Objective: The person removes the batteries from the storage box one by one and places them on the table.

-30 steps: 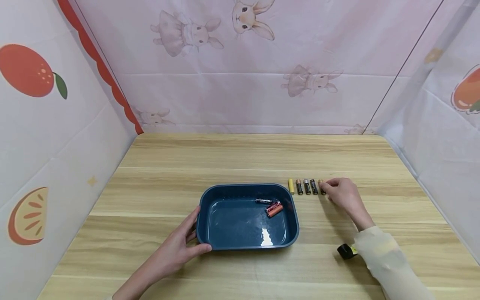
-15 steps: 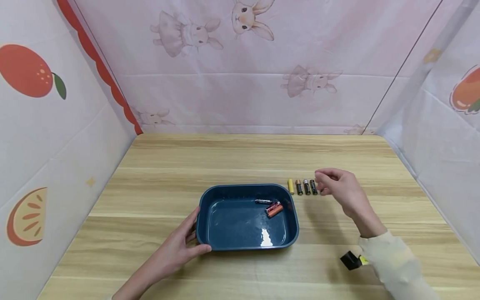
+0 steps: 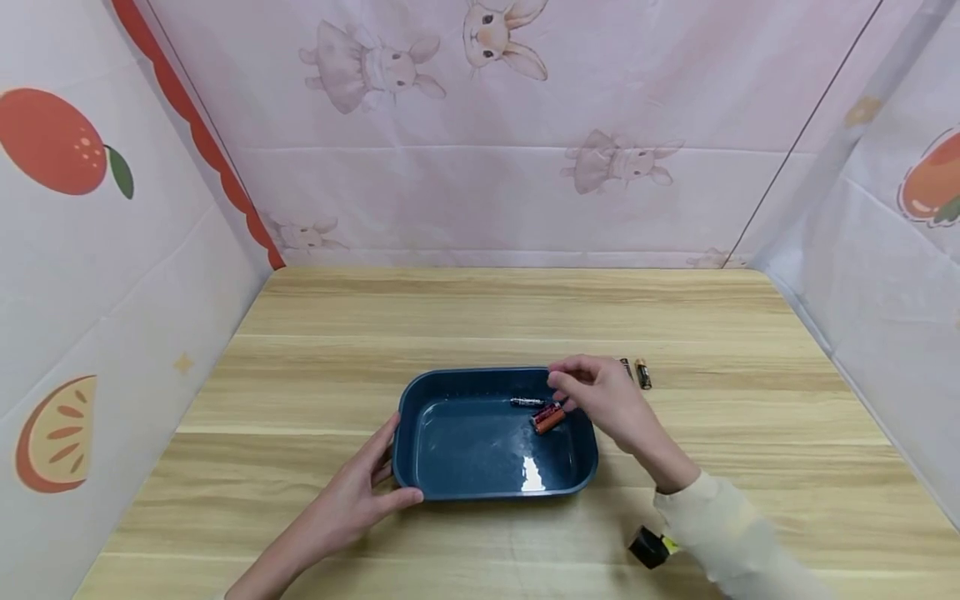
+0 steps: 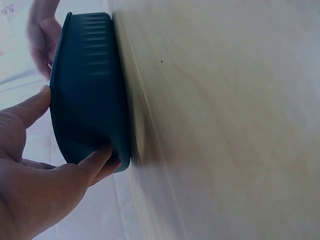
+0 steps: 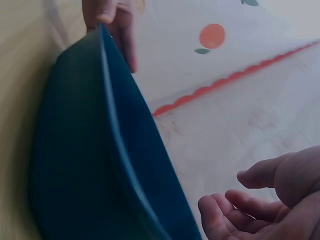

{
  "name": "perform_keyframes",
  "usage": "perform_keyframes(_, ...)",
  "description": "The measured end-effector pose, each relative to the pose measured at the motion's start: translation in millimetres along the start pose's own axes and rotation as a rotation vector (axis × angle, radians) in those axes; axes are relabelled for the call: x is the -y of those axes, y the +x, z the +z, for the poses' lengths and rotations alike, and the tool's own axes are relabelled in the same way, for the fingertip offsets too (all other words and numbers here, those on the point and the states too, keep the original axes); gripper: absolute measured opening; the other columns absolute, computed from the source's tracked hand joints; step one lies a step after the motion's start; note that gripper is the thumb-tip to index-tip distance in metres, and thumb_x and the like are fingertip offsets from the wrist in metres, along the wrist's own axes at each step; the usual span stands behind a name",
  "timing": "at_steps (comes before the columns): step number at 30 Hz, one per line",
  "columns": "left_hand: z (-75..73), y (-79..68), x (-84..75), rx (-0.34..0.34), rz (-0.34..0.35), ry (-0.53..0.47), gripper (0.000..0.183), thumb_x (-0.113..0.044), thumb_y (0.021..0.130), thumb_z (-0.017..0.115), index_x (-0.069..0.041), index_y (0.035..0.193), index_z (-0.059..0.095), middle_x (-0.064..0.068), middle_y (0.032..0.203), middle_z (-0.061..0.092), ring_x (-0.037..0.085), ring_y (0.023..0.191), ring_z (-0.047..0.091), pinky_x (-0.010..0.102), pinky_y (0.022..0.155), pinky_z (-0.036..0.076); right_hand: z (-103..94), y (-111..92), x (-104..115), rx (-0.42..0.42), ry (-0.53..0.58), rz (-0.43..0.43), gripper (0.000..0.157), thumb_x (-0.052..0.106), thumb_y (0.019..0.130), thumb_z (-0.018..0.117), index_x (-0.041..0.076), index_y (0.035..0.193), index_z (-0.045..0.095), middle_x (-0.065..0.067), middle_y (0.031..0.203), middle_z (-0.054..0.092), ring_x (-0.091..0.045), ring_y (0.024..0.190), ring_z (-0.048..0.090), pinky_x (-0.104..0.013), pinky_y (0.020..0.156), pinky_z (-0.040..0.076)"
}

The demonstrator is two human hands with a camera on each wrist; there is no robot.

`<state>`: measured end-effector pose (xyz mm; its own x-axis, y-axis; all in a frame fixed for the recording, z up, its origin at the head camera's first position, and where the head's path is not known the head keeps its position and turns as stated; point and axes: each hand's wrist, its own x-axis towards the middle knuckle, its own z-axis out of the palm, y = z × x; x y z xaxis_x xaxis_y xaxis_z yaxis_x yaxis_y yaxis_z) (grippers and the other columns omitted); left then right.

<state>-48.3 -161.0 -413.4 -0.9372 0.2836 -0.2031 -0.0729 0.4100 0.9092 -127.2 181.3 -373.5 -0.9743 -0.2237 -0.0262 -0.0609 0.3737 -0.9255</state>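
My left hand (image 3: 352,492) grips the left front corner of a dark blue plastic tub (image 3: 495,497), thumb at the front rim and fingers along the left wall. The left wrist view shows its fingers (image 4: 102,157) pressed against the outer wall. Inside the tub, toward the right, lie a dark battery (image 3: 527,402), a red battery (image 3: 544,414) and an orange battery (image 3: 551,422). Above them, over the right rim, hovers my right hand (image 3: 607,396). In the right wrist view its thumb (image 5: 260,172) stands apart from the loosely bent fingers, with nothing between them.
Right of the tub, a black battery (image 3: 626,367) partly shows behind the right hand, beside a black and copper battery (image 3: 643,374). The hand hides the row's left part. A black device (image 3: 648,547) hangs by the right sleeve. Printed cloth walls (image 3: 480,200) border the wooden table (image 3: 420,312).
My right hand let go of the rightmost battery in the row, lifted off, and moved left over the tub. My left hand has stayed at the tub's corner.
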Motion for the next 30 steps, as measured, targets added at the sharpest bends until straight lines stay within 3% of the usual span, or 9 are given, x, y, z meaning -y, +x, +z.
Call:
perform_keyframes(3, -0.4, 0.1, 0.4, 0.006, -0.001, -0.012, 0.104, -0.012, 0.091, 0.082, -0.006, 0.166, 0.011, 0.020, 0.170, 0.012, 0.042, 0.149, 0.032, 0.039, 0.113, 0.042, 12.1, 3.4, -1.6, 0.027, -0.062, -0.033, 0.028, 0.012, 0.104, 0.064, -0.009, 0.121, 0.069, -0.023, 0.106, 0.073, -0.035, 0.085, 0.072, -0.047, 0.077, 0.064)
perform_keyframes(9, -1.7, 0.0, 0.4, 0.017, 0.012, -0.014, 0.103, -0.013, 0.091, 0.081, -0.005, 0.166, 0.010, 0.021, 0.170, 0.011, 0.043, 0.149, 0.031, 0.040, 0.113, 0.042, 31.6, 9.1, -3.8, 0.053, -0.218, -0.058, 0.025, 0.013, 0.102, 0.066, -0.006, 0.116, 0.072, -0.014, 0.098, 0.075, -0.023, 0.070, 0.072, -0.033, 0.067, 0.061)
perform_keyframes(16, -1.4, 0.0, -0.3, 0.021, 0.024, -0.011, 0.103, -0.013, 0.092, 0.080, -0.004, 0.166, 0.010, 0.022, 0.170, 0.011, 0.043, 0.149, 0.031, 0.040, 0.113, 0.042, 48.1, 15.2, -6.4, 0.032, -0.337, -0.003, 0.022, 0.010, 0.100, 0.068, -0.005, 0.116, 0.072, -0.006, 0.076, 0.069, -0.014, 0.056, 0.061, -0.026, 0.050, 0.051)
perform_keyframes(19, -0.8, 0.1, -0.7, 0.019, 0.022, -0.013, 0.103, -0.012, 0.092, 0.080, -0.005, 0.166, 0.010, 0.022, 0.170, 0.011, 0.043, 0.149, 0.031, 0.039, 0.113, 0.042, 52.7, 17.4, -7.8, 0.019, -0.408, 0.016, 0.026, 0.010, 0.100, 0.070, -0.007, 0.119, 0.071, -0.009, 0.084, 0.070, -0.013, 0.060, 0.061, -0.028, 0.055, 0.054)
perform_keyframes(24, -0.3, -0.8, -1.9, 0.010, 0.004, 0.001, 0.103, -0.013, 0.091, 0.081, -0.005, 0.166, 0.011, 0.022, 0.170, 0.012, 0.044, 0.148, 0.032, 0.040, 0.112, 0.044, 58.2, 21.1, -11.5, 0.021, -0.537, -0.012, 0.024, 0.008, 0.098, 0.071, -0.007, 0.117, 0.072, -0.019, 0.112, 0.073, -0.020, 0.086, 0.068, -0.037, 0.076, 0.061)
perform_keyframes(30, 0.0, -0.9, -1.0, 0.003, 0.003, 0.016, 0.102, -0.014, 0.091, 0.081, -0.005, 0.166, 0.012, 0.023, 0.169, 0.014, 0.044, 0.147, 0.035, 0.040, 0.111, 0.045, 64.1, 28.4, -17.2, 0.075, -0.567, -0.068, 0.011, -0.003, 0.094, 0.070, -0.003, 0.102, 0.077, -0.014, 0.102, 0.075, -0.017, 0.079, 0.062, -0.033, 0.068, 0.056)
